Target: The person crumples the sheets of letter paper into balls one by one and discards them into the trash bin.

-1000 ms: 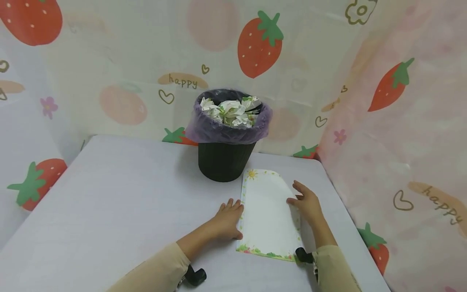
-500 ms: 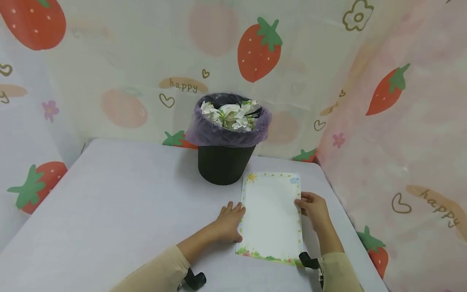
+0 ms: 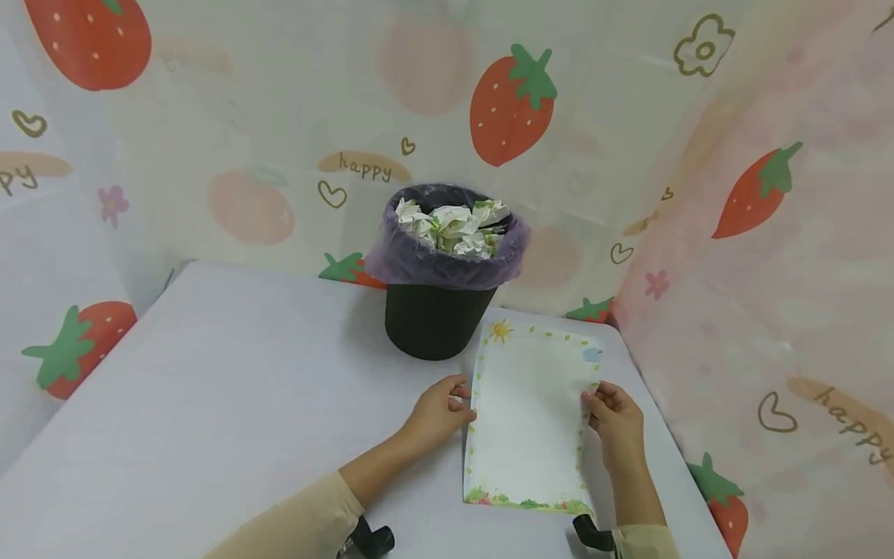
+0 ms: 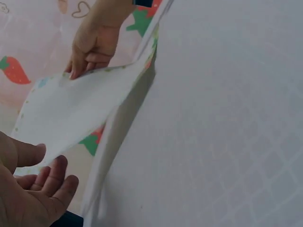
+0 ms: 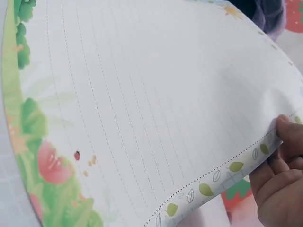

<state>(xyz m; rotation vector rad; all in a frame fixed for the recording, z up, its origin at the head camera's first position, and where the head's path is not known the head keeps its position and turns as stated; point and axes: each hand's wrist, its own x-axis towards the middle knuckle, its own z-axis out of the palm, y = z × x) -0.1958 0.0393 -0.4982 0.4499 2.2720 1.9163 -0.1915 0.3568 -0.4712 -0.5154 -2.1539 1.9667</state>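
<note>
A sheet of decorated writing paper [image 3: 531, 419] has a sun in one corner, a leaf border and a grassy flowered bottom edge. My right hand [image 3: 618, 423] pinches its right edge between thumb and fingers. In the right wrist view the thumb [image 5: 284, 125] lies on top of the sheet, whose dotted lines show. The paper is bent and lifted off the table, as the left wrist view shows. My left hand [image 3: 438, 410] is at the left edge, its fingers loosely bent. A gap shows between its thumb [image 4: 33, 153] and fingers [image 4: 57, 175].
Behind the paper stands a black bin [image 3: 436, 318] with a purple liner bag [image 3: 447, 268]. Several crumpled papers [image 3: 454, 223] fill its top. The white table [image 3: 258, 404] meets strawberry-printed cloth walls [image 3: 279, 93] at the back and sides.
My right hand has taken hold of the paper's right edge and lifted it. My left hand, earlier spread flat at the left edge, has risen and bent its fingers. The view has shifted slightly.
</note>
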